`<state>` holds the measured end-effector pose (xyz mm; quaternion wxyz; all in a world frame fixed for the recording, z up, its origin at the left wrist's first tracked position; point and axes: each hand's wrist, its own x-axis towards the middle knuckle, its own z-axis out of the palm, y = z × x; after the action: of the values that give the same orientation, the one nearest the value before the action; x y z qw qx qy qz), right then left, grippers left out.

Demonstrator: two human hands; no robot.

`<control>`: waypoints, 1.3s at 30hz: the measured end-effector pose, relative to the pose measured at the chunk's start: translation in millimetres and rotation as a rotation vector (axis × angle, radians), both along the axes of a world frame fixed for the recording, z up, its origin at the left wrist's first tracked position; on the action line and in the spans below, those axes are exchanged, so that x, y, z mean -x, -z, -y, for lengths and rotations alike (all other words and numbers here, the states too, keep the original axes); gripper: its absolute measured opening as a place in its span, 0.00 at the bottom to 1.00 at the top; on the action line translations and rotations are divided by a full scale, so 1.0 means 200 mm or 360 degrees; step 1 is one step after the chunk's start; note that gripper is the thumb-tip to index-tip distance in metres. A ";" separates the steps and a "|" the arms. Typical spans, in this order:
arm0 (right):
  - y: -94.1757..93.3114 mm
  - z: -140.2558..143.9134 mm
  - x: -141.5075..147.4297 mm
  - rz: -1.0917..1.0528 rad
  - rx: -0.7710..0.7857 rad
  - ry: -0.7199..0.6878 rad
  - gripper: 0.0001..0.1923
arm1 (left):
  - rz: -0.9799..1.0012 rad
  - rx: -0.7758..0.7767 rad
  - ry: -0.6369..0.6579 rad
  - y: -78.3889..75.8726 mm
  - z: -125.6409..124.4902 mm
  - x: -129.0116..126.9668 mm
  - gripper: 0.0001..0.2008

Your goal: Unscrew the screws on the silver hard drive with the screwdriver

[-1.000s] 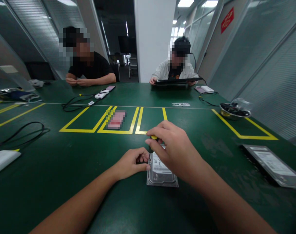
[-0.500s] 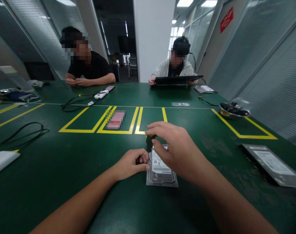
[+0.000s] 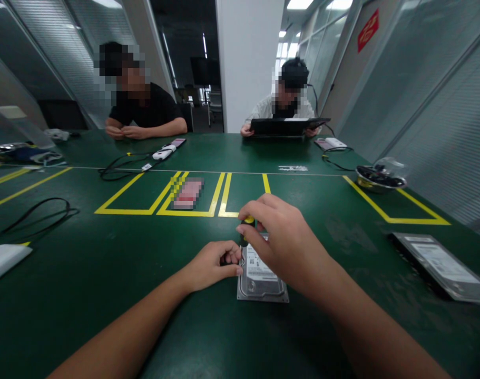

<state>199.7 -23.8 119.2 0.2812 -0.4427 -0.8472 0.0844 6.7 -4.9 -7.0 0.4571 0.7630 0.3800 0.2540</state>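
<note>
A silver hard drive (image 3: 262, 287) with a white label lies flat on the green table in front of me. My left hand (image 3: 218, 263) is closed at the drive's left edge, its thumb and curled fingers touching the side close to the screwdriver's lower end. Above the drive's upper left part, my right hand (image 3: 277, 231) grips the black and yellow handle of a screwdriver (image 3: 245, 236), held upright between thumb and fingers. The screwdriver's tip is hidden behind my left fingers, and my right hand covers part of the label.
A second hard drive (image 3: 441, 266) lies to the right. Beyond it stands a metal bowl (image 3: 380, 179) of dark items. Yellow tape (image 3: 188, 213) marks the table, with a pinkish phone (image 3: 188, 193) on it. A white device (image 3: 6, 260) and cables lie left. Two people sit opposite.
My right fingers have shifted around the screwdriver handle, with the thumb now across its front and the yellow top showing. My left hand and the hard drive have stayed put.
</note>
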 end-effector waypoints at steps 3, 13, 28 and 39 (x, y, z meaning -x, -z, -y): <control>0.02 0.00 0.00 -0.0056 -0.0053 -0.0011 0.06 | -0.0016 0.0005 -0.0003 0.00 0.00 0.00 0.10; 0.01 -0.01 -0.01 -0.0063 -0.0047 -0.0035 0.05 | -0.0013 -0.0001 0.0000 -0.01 0.00 0.00 0.11; 0.02 -0.01 0.00 -0.0144 -0.0084 -0.0138 0.09 | -0.0007 -0.0026 0.0012 0.02 0.00 0.00 0.11; 0.03 -0.02 0.00 -0.0206 -0.0064 -0.0099 0.07 | 0.0008 -0.0016 0.0006 0.00 0.00 0.00 0.10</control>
<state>199.7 -19.9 113.7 0.3416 -0.4041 -0.8421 0.1045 7.0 -5.6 -7.7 0.4547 0.7652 0.3762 0.2571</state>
